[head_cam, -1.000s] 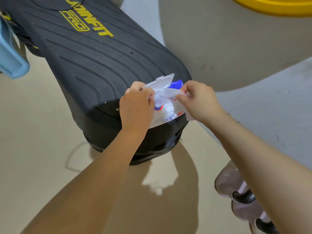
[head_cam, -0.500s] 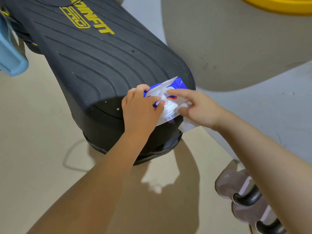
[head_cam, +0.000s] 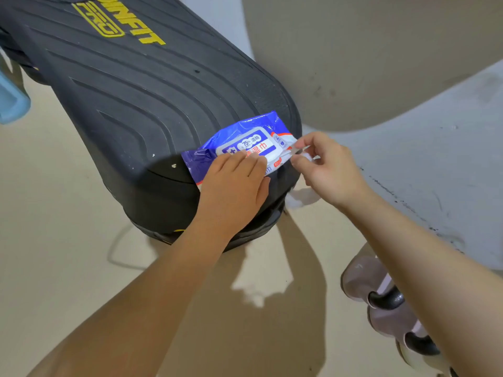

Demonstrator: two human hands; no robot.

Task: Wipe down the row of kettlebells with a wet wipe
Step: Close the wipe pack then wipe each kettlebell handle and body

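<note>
A blue and white wet wipe pack lies on the near end of a black ribbed step platform, its lid now flat. My left hand lies flat on the pack's near edge, fingers together. My right hand pinches a white wet wipe at the pack's right end; the wipe hangs down below the hand. Pinkish-grey kettlebells with black handles stand in a row at the bottom right, partly hidden by my right forearm.
The platform stands on a beige floor beside a grey wall. A light blue object shows at the left edge. A thin cable loop lies on the floor near the platform's base.
The pack's lid has gone from open to flat. My left hand has moved from gripping the pack to lying flat on it. My right hand has drawn the wipe out to the right.
</note>
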